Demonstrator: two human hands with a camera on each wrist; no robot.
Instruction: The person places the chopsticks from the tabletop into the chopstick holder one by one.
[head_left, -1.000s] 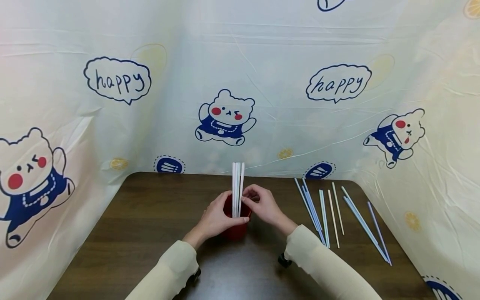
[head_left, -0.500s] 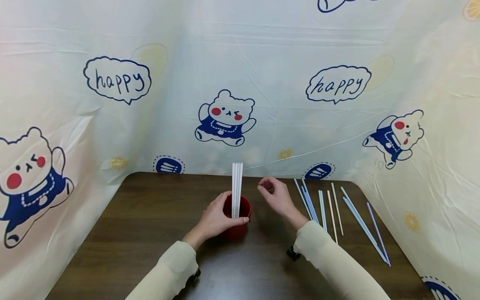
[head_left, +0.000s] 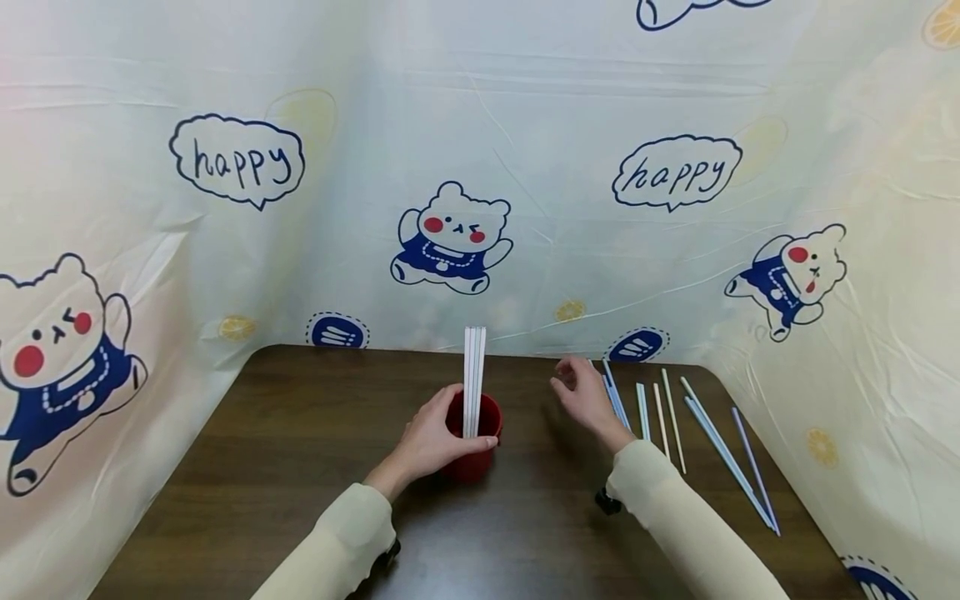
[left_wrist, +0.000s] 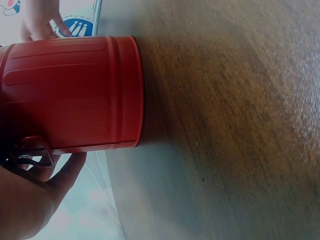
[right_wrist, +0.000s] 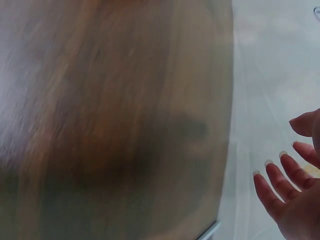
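Observation:
A red ribbed bucket (head_left: 469,468) stands upright mid-table, and my left hand (head_left: 429,437) grips its side with the thumb across the front near the rim. In the left wrist view, the bucket (left_wrist: 70,95) shows a small wire loop beside the left hand (left_wrist: 30,205). Several thin whitish sticks (head_left: 474,375) stand in a tight bundle inside it, their lower ends hidden. My right hand (head_left: 587,396) hovers just left of the blue sticks (head_left: 615,396), holding nothing. Its fingers are loosely bent and spread in the right wrist view, where a stick's end (right_wrist: 210,230) shows at the bottom.
On the right side of the brown table (head_left: 315,433) lie light blue sticks (head_left: 642,412), cream sticks (head_left: 661,418), further pale blue sticks (head_left: 721,451) and a purple stick (head_left: 755,469). A printed curtain (head_left: 555,250) hangs behind the table and along both sides.
My right hand has left the bundle in the bucket and travelled right toward the sticks on the table, its fingers loosening. The left hand and bucket have stayed in place.

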